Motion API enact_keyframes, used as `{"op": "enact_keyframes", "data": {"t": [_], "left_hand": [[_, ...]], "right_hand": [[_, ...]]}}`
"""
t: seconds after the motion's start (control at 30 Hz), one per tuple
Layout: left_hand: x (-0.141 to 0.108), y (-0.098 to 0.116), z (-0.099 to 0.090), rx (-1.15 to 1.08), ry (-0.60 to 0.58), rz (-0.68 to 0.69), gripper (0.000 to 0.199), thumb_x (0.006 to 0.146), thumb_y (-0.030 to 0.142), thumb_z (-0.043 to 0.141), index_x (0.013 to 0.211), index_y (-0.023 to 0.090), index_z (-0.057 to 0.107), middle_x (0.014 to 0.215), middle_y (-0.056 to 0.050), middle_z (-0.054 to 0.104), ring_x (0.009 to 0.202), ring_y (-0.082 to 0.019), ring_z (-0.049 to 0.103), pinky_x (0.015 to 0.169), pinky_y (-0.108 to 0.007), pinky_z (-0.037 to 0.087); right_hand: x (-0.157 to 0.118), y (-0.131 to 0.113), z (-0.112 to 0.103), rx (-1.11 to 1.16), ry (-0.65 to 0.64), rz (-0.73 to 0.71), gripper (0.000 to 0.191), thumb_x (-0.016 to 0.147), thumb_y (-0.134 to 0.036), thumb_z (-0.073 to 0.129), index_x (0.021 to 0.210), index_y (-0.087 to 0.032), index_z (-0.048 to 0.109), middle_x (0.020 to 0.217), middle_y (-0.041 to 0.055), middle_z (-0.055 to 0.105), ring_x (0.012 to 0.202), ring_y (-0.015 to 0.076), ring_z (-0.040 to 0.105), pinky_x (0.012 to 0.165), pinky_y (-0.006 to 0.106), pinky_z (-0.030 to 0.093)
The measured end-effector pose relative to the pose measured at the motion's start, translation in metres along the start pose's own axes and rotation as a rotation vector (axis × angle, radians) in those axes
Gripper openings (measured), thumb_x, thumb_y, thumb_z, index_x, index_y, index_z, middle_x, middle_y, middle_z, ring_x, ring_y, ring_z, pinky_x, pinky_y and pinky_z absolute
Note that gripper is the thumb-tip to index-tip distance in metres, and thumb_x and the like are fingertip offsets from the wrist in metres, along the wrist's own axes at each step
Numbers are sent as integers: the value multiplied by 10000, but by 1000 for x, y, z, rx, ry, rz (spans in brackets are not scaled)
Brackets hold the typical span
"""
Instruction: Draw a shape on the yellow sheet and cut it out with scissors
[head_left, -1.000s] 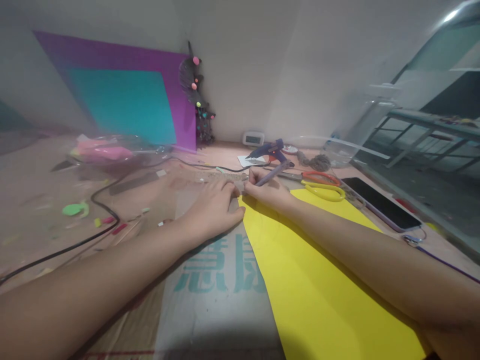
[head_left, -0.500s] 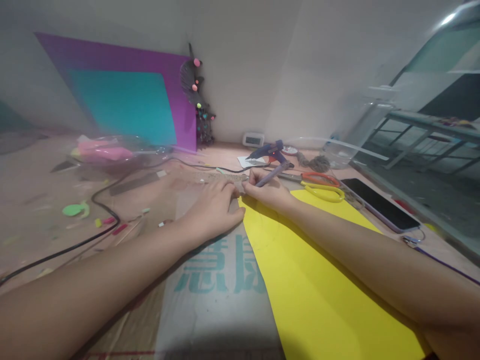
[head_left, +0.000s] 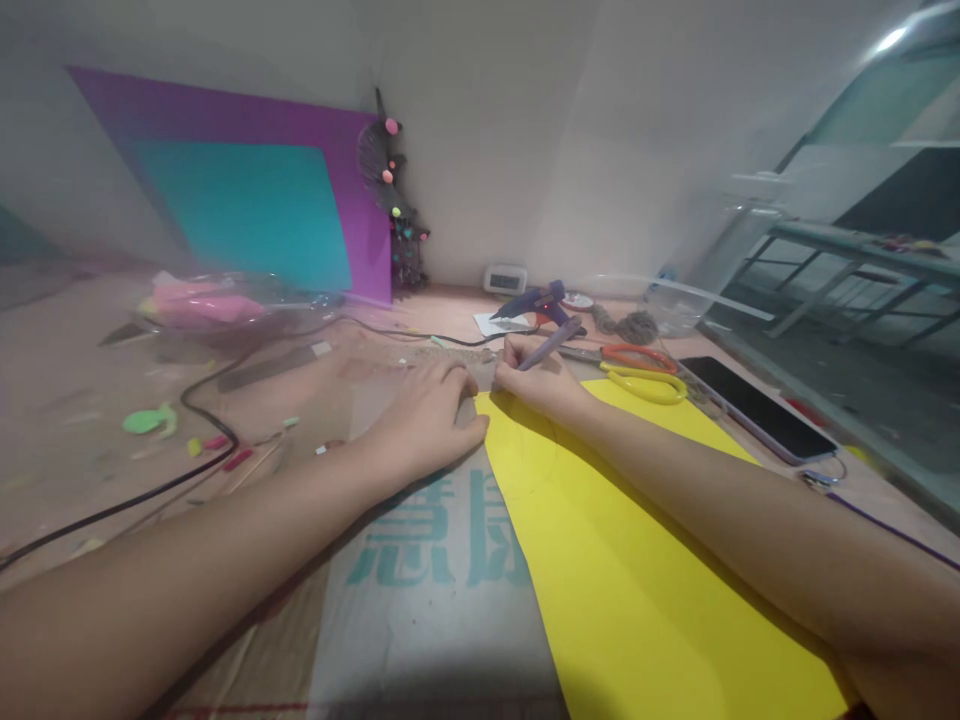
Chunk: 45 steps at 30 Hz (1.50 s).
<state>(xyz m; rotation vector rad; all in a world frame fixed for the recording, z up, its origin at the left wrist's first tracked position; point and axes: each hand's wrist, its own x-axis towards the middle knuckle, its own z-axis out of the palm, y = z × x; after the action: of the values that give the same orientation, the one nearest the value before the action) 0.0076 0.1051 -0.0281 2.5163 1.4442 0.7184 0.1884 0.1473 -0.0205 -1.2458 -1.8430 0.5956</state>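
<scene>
A large sheet of yellow paper [head_left: 637, 560] lies slantwise in front of me. My right hand [head_left: 540, 378] grips a purple pen [head_left: 551, 343], its tip by the sheet's far left corner and hidden by the fingers. My left hand [head_left: 435, 410] rests beside that corner, thumb spread from the fingers and touching the sheet's left edge. Its fingertips are partly out of sight, and I see nothing held in it. Under the sheet is a grey printed board [head_left: 427, 630] with green characters. Just past my right wrist lie scissors [head_left: 643, 380] with orange and yellow handles.
A blue glue gun [head_left: 534, 302] with a lit red light stands at the back, its black cord [head_left: 199, 405] running left. A phone [head_left: 761, 408] lies at the right edge. Purple board [head_left: 371, 220] leans on the wall. Small clay scraps [head_left: 150, 420] litter the left side.
My right hand and the pen have shifted slightly to the right along the sheet's far edge. My left hand stays in place.
</scene>
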Motion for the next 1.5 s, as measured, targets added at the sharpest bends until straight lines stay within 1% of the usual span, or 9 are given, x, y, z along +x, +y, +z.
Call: {"op": "enact_keyframes", "data": {"t": [0.27,0.4,0.57,0.8,1.0,1.27,1.37,1.43,1.5], "left_hand": [[-1,-3,2,7,-5,13,273,807,373,595,1001,181,588,1187,-122,596,1180,-330,544,1040,-486,431],[-1,-2,1,0,-1,12,261,808,366,597,997,186,583,1164,-116,599,1162,-325,550,1024,-480,440],[0,-1,0,1,-10,4,256,808,364,597,990,185,584,1159,-119,602,1152,-325,551,1018,-484,439],[1,-2,2,2,-9,6,262,810,373,592,987,181,588,1170,-118,604,1150,-319,552,1017,-473,439],[0,-3,3,5,2,8,268,810,370,599,999,179,593,1196,-120,598,1185,-322,535,1042,-478,426],[-1,-4,4,13,-1,14,278,817,374,602,1008,172,595,1207,-127,590,1208,-330,523,1053,-484,419],[-1,-4,4,12,1,10,278,820,372,600,1015,173,594,1205,-126,591,1200,-330,526,1054,-489,418],[-1,-4,4,8,1,13,278,818,369,599,1015,172,591,1199,-126,594,1189,-327,533,1055,-489,419],[-1,-4,4,6,-2,9,280,819,373,596,1015,172,591,1193,-126,597,1182,-328,535,1051,-492,423]], "right_hand": [[-1,3,-1,3,13,41,242,689,-199,558,583,-235,344,560,-42,415,577,139,398,544,292,273],[-1,2,-1,5,5,23,255,712,-244,583,579,-235,365,551,-42,417,574,139,405,548,293,282],[-1,3,-1,-5,8,46,242,677,-190,562,578,-233,346,560,-39,430,582,140,416,547,288,284],[-1,4,-5,-6,17,64,234,659,-189,546,582,-229,329,538,-54,391,565,128,387,532,275,260],[-1,6,-5,-20,19,60,221,657,-189,536,580,-229,333,547,-49,393,583,132,388,533,269,257],[-3,4,-9,-10,-4,76,233,652,-172,536,578,-229,323,548,-53,370,582,129,376,536,265,260],[-4,-1,-10,-32,69,54,248,709,-198,559,597,-227,340,564,-50,396,593,129,411,554,258,291],[-3,-7,-13,-27,103,43,263,784,-276,574,627,-226,368,574,-49,434,592,127,443,567,252,317],[1,-15,-23,-32,55,32,261,848,-376,569,681,-222,440,586,-42,506,584,127,476,574,249,339]]}}
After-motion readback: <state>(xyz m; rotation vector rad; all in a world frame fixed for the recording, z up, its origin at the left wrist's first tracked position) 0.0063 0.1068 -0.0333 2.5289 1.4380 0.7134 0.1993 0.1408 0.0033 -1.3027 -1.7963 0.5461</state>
